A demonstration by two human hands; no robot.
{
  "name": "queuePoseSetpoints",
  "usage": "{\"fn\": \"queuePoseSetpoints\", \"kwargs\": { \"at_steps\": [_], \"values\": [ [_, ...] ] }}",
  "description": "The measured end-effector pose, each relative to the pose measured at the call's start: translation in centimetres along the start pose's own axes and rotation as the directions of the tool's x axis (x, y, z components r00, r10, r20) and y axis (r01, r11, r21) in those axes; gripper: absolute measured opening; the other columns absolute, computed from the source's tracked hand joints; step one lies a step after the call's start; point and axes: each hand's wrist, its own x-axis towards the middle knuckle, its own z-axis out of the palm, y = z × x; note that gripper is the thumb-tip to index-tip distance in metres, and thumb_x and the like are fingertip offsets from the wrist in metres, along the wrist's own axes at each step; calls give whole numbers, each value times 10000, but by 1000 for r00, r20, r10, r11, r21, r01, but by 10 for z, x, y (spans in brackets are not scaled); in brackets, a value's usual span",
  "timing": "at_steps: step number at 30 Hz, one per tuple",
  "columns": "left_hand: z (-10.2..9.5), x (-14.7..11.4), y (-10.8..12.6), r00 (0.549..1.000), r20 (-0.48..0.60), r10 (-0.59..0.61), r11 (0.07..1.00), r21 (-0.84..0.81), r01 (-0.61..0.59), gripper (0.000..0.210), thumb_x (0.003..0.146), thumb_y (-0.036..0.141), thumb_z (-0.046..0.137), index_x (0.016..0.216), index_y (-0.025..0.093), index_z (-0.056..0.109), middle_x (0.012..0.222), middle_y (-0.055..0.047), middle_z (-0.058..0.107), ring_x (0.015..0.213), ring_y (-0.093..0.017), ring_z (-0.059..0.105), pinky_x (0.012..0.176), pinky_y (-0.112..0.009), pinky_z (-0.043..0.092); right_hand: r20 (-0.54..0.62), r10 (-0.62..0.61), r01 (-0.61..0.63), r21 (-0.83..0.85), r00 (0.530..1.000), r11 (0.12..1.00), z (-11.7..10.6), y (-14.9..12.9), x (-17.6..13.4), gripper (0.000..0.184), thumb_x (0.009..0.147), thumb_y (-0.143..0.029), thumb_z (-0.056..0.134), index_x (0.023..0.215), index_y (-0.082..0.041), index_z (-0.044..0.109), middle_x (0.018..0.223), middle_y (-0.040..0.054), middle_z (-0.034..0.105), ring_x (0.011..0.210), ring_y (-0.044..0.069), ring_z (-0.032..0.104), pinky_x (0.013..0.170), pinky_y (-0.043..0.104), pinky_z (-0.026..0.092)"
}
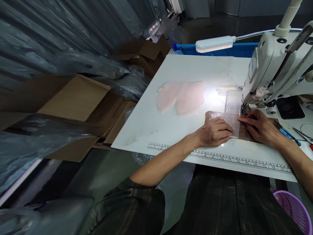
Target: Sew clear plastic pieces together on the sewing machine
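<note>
Clock: 12 is the far side of the counter (137, 132), 6 the person's lap.
Left hand (212, 132): palm down, fingers together, laid over a clear plastic sheet (235, 125) and not clamped on it.
Right hand (262, 127): fingers bent, tips on the work beside the needle; whether they pinch it, I cannot tell.
Brown piece (244, 133): flat on the counter, partly under the clear sheet and both hands.
Sewing machine (274, 68): between 12 and 1 o'clock from the right hand.
Pink pieces (190, 98): between 10 and 11 o'clock from the left hand, well apart.
Blue snips (287, 133): 3 o'clock from the right hand, near scissors (303, 133).
Lamp (215, 44): 12 o'clock from the left hand.
Purple basket (297, 209): 5 o'clock from the right hand, below the counter.
</note>
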Motion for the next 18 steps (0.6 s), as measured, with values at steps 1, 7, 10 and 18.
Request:
{"fn": "queuePoseSetpoints", "kwargs": {
  "at_steps": [1, 7, 10, 18],
  "values": [
    [0, 0, 0, 1000, 15, -6, 1000, -4, 6, 150, 985, 205, 579, 931, 186, 718, 963, -48, 779, 804, -141, 675, 708, -313, 531, 7, 9, -9, 3, 1000, 1000, -1, -1, -1, 395, 991, -252, 436, 1275, -212, 707, 1034, 133, 596, 954, 234, 614, 815, 399, 585],
    [1, -2, -1, 995, 90, -48, 999, -12, 50, 176, 992, 226, 551, 949, 208, 721, 985, -46, 779, 837, -156, 679, 740, -326, 524, 14, -69, 69, 12, 997, 998, -7, -11, -2, 386, 1008, -227, 421, 1155, -247, 778, 1012, 130, 614, 894, 208, 623, 782, 368, 567],
    [-1, -2, 1, 993, 105, -56, 998, -8, 57, 186, 993, 231, 546, 940, 215, 723, 984, -42, 781, 835, -155, 683, 746, -327, 519, -7, -131, 131, 0, 991, 991, -7, -11, 0, 384, 1000, -233, 427, 1091, -244, 800, 967, 128, 612, 857, 214, 620, 738, 371, 566],
    [-9, 10, -9, 981, -169, -95, 993, -80, 83, 284, 951, 432, 632, 985, 161, 709, 1011, -88, 755, 834, -163, 694, 751, -335, 549, 24, -90, 89, 9, 996, 996, -5, -9, 0, 355, 972, -235, 468, 1093, -275, 800, 986, 115, 623, 872, 206, 621, 778, 370, 572]
  ]
}}
